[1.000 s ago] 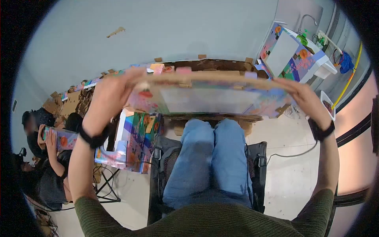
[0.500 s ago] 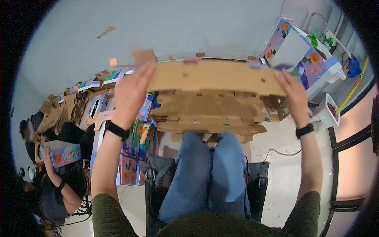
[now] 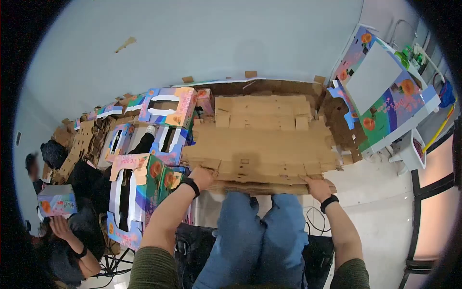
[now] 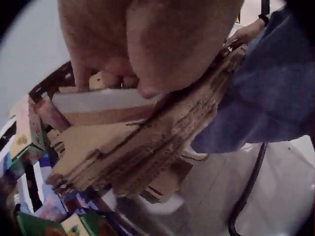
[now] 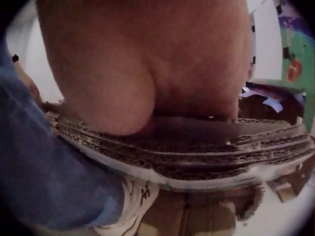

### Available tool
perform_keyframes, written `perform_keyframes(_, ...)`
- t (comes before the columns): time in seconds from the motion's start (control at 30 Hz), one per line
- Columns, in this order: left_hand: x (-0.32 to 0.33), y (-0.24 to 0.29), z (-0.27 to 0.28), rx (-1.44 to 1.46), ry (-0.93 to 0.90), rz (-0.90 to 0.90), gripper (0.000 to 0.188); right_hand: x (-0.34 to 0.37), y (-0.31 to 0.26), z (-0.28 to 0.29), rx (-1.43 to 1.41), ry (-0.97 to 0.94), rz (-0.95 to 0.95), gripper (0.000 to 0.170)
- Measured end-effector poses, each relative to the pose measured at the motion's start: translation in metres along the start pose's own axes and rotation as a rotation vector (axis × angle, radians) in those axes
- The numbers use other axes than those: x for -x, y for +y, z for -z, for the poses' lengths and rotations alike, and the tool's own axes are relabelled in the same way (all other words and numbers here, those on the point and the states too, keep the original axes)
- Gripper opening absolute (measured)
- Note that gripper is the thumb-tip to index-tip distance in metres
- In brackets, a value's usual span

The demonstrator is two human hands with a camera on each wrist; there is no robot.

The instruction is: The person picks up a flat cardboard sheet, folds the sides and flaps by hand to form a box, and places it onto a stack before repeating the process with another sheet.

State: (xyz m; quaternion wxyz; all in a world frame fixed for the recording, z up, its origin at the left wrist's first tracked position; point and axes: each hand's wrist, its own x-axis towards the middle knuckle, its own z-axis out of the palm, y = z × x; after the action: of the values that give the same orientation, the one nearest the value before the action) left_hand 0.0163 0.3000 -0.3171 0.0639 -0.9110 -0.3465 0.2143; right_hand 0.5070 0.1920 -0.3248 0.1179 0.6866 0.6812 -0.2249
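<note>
A brown flattened cardboard sheet (image 3: pixel 260 144) lies plain side up on a stack of cardboard (image 5: pixel 206 160) in front of my knees. My left hand (image 3: pixel 204 177) grips the sheet's near-left corner. In the left wrist view, the fingers of the left hand (image 4: pixel 147 44) reach over the top, with the thumb by the layered edge. At the near-right corner, my right hand (image 3: pixel 318 189) holds the same edge. The right wrist view shows the thumb of the right hand (image 5: pixel 147 64) against the corrugated layers; its other fingers are mostly hidden.
Printed boxes with handle cutouts (image 3: pixel 130 197) stand at the left. A large printed panel (image 3: pixel 380 91) leans at the right near a white basin (image 3: pixel 411 149). The wall (image 3: pixel 231 38) rises behind the stack. Another person (image 3: pixel 72 241) holds a printed box (image 3: pixel 57 200) at the far left.
Both hands have come down and toward my knees with the cardboard sheet. It was raised upright with its printed side toward me, then tipped over, and now lies flat on the stack.
</note>
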Motion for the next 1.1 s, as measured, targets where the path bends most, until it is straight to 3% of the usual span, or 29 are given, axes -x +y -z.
perform_keyframes(0.03, 0.004, 0.008, 0.008, 0.016, -0.042, 0.028, 0.037, -0.004, 0.011, -0.018, 0.056, 0.316, 0.185, 0.057)
perform_keyframes(0.07, 0.007, 0.016, 0.010, 0.032, -0.085, 0.050, 0.035, -0.008, 0.022, -0.034, 0.064, 0.296, 0.206, 0.057)
perform_keyframes(0.1, 0.001, 0.004, -0.021, -0.001, 0.084, -0.109, 0.030, -0.010, 0.025, -0.030, 0.073, 0.283, 0.223, 0.057)
perform_keyframes(0.23, 0.009, 0.010, 0.023, 0.036, -0.047, -0.046, 0.027, 0.000, 0.020, -0.009, 0.020, 0.232, 0.216, 0.055)
perform_keyframes(0.33, 0.019, 0.008, 0.019, 0.066, 0.001, -0.043, 0.029, 0.011, 0.013, -0.002, 0.000, 0.184, 0.194, 0.054)
perform_keyframes(0.37, 0.018, 0.001, -0.015, 0.055, 0.207, -0.134, 0.033, 0.011, 0.015, -0.006, -0.010, 0.192, 0.212, 0.054)
perform_keyframes(0.47, 0.023, 0.009, 0.008, 0.154, 0.036, -0.044, 0.038, 0.013, 0.024, -0.011, -0.047, 0.180, 0.246, 0.056)
perform_keyframes(0.6, 0.019, 0.012, 0.034, 0.369, -0.234, 0.051, 0.066, 0.018, 0.028, -0.006, -0.085, 0.122, 0.256, 0.062)
perform_keyframes(0.8, 0.002, 0.026, 0.022, 0.366, -0.300, 0.174, 0.087, 0.025, 0.015, 0.007, 0.050, 0.134, 0.229, 0.074)
perform_keyframes(0.9, 0.003, 0.035, 0.033, 0.348, -0.257, 0.198, 0.082, 0.009, 0.021, -0.017, 0.107, 0.278, 0.249, 0.073)
perform_keyframes(0.97, 0.005, 0.044, 0.057, 0.386, -0.273, 0.257, 0.073, 0.002, 0.028, -0.027, 0.135, 0.279, 0.272, 0.070)
perform_keyframes(1.07, -0.002, 0.046, -0.006, 0.554, -0.030, 0.220, 0.070, 0.001, 0.029, -0.030, 0.082, 0.246, 0.264, 0.067)
perform_keyframes(1.1, -0.002, 0.047, 0.002, 0.557, -0.096, 0.241, 0.069, 0.001, 0.030, -0.029, 0.054, 0.230, 0.256, 0.066)
